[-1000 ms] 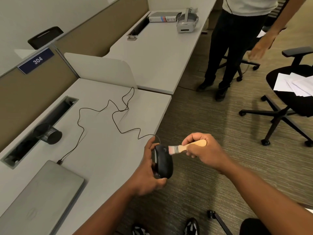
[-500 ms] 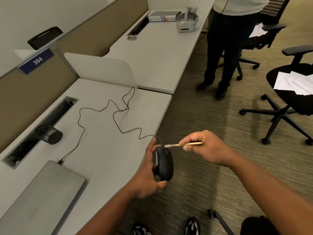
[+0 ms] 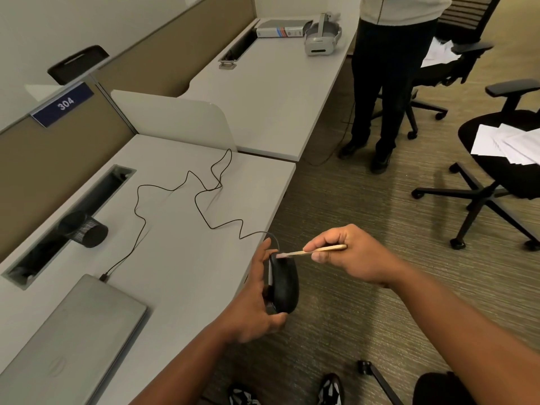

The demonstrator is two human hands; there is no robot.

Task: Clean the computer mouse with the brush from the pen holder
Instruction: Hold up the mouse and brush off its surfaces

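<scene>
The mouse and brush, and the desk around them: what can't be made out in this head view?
- Mouse: its far side, hidden by the left hand.
- Brush: seen edge-on, so its bristles are too thin to judge; part of the handle hidden by the right hand.
- Pen holder: lies on its side, inside too dark to see.
- Laptop: cut off by the left edge.
</scene>
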